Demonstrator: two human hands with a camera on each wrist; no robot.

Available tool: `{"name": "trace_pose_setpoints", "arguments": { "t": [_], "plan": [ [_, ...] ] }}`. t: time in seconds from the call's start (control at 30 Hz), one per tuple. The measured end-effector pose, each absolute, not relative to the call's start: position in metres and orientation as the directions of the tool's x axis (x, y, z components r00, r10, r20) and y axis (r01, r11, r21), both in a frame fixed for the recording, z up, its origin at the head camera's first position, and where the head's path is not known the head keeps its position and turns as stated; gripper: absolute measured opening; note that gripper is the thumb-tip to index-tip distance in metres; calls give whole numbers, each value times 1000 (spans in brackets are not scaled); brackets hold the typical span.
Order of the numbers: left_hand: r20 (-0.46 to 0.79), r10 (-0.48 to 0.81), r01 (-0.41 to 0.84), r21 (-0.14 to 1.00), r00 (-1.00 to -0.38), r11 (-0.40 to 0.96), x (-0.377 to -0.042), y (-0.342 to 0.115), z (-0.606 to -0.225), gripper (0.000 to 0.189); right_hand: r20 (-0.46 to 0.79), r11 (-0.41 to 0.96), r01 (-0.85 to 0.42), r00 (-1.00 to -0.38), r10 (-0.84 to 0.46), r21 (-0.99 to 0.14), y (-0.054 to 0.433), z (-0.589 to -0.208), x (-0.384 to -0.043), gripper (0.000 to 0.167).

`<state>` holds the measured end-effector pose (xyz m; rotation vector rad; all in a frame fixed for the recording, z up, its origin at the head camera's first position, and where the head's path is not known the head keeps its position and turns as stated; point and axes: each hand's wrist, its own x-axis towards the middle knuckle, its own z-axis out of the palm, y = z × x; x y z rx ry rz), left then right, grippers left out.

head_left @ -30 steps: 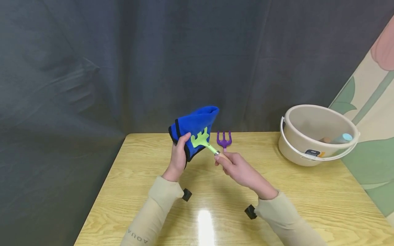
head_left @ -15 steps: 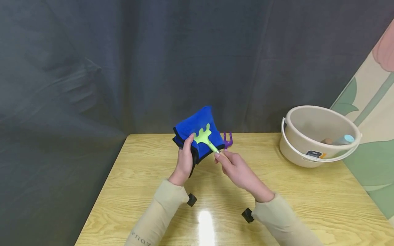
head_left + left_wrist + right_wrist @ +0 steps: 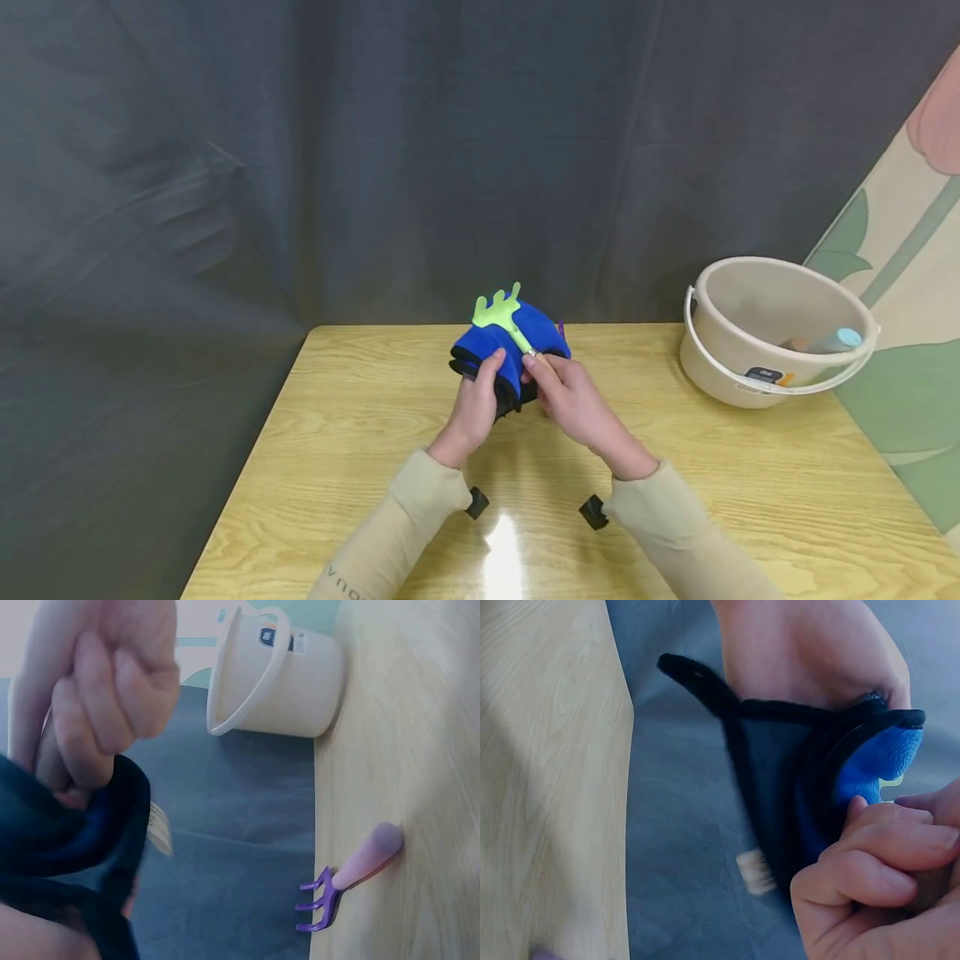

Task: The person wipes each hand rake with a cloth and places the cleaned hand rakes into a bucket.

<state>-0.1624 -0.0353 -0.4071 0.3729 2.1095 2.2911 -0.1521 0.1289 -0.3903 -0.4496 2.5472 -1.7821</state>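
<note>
In the head view my left hand (image 3: 474, 412) grips a blue cloth (image 3: 546, 332) with black edging, thumb on top. My right hand (image 3: 577, 408) holds a small garden rake by its wooden handle. The green head of this hand rake (image 3: 497, 314) lies against the cloth, its tines pointing up and away. Seen from the right wrist, the folded cloth hangs between both hands, and a pale label (image 3: 756, 872) dangles from its edge. Below the hands a purple garden fork (image 3: 367, 859) with a pink handle lies on the table; the cloth hides most of it in the head view.
A beige bucket (image 3: 720, 367) with a white handle stands at the table's right, with a light blue-ended item (image 3: 838, 340) and a brownish one inside. A dark curtain (image 3: 465, 150) hangs behind the wooden table (image 3: 352, 400). A patterned wall (image 3: 907, 350) is on the right.
The left hand has moved right with the cloth, which now folds around beneath the rake and covers most of the purple fork. The rake's head has tipped up slightly.
</note>
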Motion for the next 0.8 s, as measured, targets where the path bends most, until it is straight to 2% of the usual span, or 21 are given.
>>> {"name": "trace_pose_setpoints", "arguments": {
  "t": [0.13,0.4,0.8],
  "plan": [
    [169,172,154,983,-970,-98,-163,-33,-409,62,155,324,-231,-957,-245,-917,130,-390,-152,41],
    [284,-10,278,929,-959,-242,-170,-37,-408,56,117,324,-215,-948,-295,-921,133,-391,-149,38],
    [335,-63,340,911,-940,-235,-178,-54,-398,55,36,356,-162,-941,-337,-920,141,-395,-144,37]
  ]
}}
